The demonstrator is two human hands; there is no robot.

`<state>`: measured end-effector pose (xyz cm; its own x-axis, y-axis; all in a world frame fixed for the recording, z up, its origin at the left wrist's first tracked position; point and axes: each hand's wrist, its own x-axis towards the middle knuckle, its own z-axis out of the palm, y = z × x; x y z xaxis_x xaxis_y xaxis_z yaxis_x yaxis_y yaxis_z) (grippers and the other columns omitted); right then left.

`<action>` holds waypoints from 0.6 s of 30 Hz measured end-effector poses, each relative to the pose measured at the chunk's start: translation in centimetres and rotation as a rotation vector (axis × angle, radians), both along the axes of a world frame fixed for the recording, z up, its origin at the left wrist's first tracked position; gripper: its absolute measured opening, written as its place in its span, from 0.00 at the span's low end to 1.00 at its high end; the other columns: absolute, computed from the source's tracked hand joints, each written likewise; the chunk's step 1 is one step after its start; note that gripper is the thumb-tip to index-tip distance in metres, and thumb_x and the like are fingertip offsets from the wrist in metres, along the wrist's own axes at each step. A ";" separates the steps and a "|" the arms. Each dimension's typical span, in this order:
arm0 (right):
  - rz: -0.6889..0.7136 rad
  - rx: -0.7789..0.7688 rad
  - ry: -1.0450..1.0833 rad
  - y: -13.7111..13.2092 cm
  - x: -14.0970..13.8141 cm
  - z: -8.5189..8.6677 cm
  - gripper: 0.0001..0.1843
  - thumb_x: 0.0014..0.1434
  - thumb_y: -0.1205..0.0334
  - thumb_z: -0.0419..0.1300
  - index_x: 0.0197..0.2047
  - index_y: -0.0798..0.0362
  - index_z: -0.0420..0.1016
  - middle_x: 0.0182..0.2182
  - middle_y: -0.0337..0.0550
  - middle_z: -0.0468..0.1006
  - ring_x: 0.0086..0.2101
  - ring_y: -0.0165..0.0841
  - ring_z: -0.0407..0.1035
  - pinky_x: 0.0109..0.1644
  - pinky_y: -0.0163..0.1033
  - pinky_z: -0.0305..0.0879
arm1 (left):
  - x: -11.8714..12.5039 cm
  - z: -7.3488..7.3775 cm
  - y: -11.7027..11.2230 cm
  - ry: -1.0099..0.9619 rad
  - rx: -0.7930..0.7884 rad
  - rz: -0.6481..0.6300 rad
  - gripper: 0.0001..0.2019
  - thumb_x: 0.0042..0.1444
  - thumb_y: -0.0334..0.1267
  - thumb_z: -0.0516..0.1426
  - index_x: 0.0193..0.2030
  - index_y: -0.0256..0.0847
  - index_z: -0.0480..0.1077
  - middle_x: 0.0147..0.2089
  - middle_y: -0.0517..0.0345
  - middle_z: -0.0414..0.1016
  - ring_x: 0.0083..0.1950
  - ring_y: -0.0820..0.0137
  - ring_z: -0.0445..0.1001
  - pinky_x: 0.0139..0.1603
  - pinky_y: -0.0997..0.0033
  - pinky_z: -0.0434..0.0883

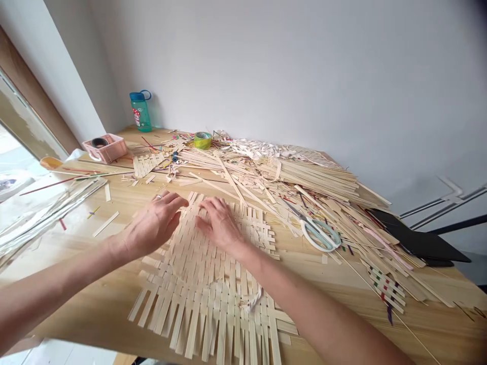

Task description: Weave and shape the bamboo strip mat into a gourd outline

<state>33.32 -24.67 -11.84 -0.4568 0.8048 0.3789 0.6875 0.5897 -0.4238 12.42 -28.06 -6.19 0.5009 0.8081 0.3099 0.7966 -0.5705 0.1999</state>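
Observation:
A mat woven from pale, flat wooden strips (224, 299) lies on the table in front of me, loose strip ends fringing its edges. A closely woven section (194, 253) covers its middle; I cannot tell whether it is a separate piece. My right hand (220, 223) rests over the upper part of the weave, fingers bent and a little apart, with no strip visibly gripped. At the upper left edge, my left hand (158, 223) curves with thumb and fingers apart; a ring is on one finger. A short white twisted cord (253, 300) lies on the mat near my right forearm.
White-handled scissors (319, 234) lie right of the mat, beside piled strips (319, 180). Yellow-green tape (203, 141), a pink basket (110, 149) and a teal bottle (140, 114) stand farther back. A black flat object (414, 235) sits at the right edge.

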 end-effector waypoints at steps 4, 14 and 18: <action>-0.032 0.016 0.003 0.4 0.9 0.7 0.12 0.66 0.62 0.62 0.52 0.54 0.74 0.50 0.50 0.77 0.51 0.45 0.67 0.57 0.50 0.63 | 0.8 1.6 -7.5 -0.044 -0.035 -0.089 0.10 0.70 0.30 0.48 0.51 0.43 0.68 0.44 0.55 0.75 0.43 0.64 0.74 0.47 0.60 0.69; -0.039 -0.051 -0.192 1.3 4.1 2.0 0.15 0.66 0.63 0.65 0.56 0.53 0.75 0.53 0.52 0.77 0.54 0.46 0.69 0.59 0.48 0.64 | 1.5 -5.1 -14.8 -0.039 0.226 -0.175 0.07 0.69 0.39 0.55 0.51 0.45 0.72 0.49 0.57 0.80 0.53 0.62 0.75 0.61 0.57 0.64; -0.093 -0.077 -0.279 1.6 5.0 2.8 0.15 0.67 0.60 0.64 0.55 0.55 0.76 0.51 0.55 0.78 0.52 0.47 0.71 0.55 0.48 0.67 | -0.1 -5.3 -14.3 0.091 0.259 -0.160 0.11 0.69 0.29 0.51 0.50 0.45 0.72 0.53 0.55 0.78 0.58 0.62 0.72 0.67 0.55 0.59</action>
